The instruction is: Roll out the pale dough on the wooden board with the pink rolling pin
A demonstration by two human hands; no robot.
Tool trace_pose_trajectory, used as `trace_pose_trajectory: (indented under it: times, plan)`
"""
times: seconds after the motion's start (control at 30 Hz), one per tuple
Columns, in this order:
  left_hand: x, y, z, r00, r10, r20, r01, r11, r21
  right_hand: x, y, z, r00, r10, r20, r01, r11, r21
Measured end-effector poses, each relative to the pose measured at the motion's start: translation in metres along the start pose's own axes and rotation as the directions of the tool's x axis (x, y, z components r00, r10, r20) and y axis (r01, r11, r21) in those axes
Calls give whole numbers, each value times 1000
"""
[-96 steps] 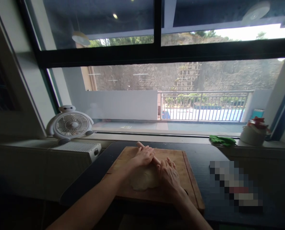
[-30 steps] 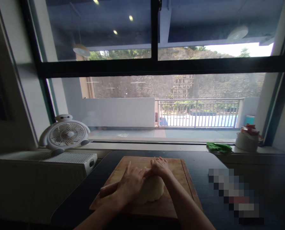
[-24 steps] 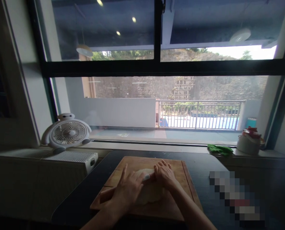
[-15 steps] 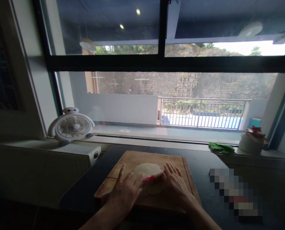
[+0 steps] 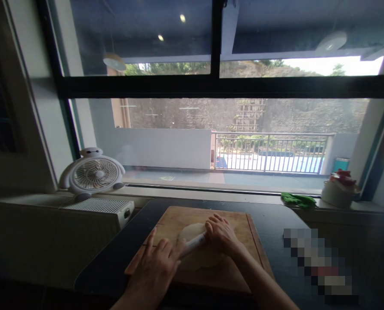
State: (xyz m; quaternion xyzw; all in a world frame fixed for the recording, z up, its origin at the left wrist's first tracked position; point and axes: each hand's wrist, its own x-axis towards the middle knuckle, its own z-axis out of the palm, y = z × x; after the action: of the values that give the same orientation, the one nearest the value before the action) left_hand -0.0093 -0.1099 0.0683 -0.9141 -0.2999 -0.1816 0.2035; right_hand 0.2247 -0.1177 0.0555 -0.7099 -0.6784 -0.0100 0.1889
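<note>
A flattened sheet of pale dough (image 5: 189, 231) lies on a wooden board (image 5: 175, 216). Across it runs a rolling pin (image 5: 193, 245), slanted so that its right end is farther from me. My left hand (image 5: 161, 258) grips the near left end, with one finger sticking out forward. Over the far right end, the fingers of my right hand (image 5: 221, 232) are bent and close together. Both ends of the pin are hidden under my hands. Part of the dough shows on the near side of the pin too.
The board rests on a dark table (image 5: 124, 249). A pixelated patch (image 5: 317, 262) covers something at the right. Along the windowsill are a white fan (image 5: 97, 174), a green cloth (image 5: 298, 200) and a white pot with a red top (image 5: 338, 191). A white slatted box (image 5: 114, 209) adjoins the table's left.
My right hand has pushed forward and a little left, while my left hand has shifted back and left. The rolling pin slants more, and its red patch is out of sight.
</note>
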Motion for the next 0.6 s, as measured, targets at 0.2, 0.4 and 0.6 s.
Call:
trace_pose_trajectory:
  times: [0.2,0.4,0.6]
  plan:
    - [-19,12,0,1000,25,-15,-27,994,-102,-73,14,-4,995,-26,-95,19,997,-73]
    - [-19,3,2,1000,-8,0,8,996,-87,-1,-8,-2,1000,-20,3,21,997,-76]
    - [-20,-17,8,997,-59,-46,56,996,-72,58,-23,0,991,-115,65,117,993,-34]
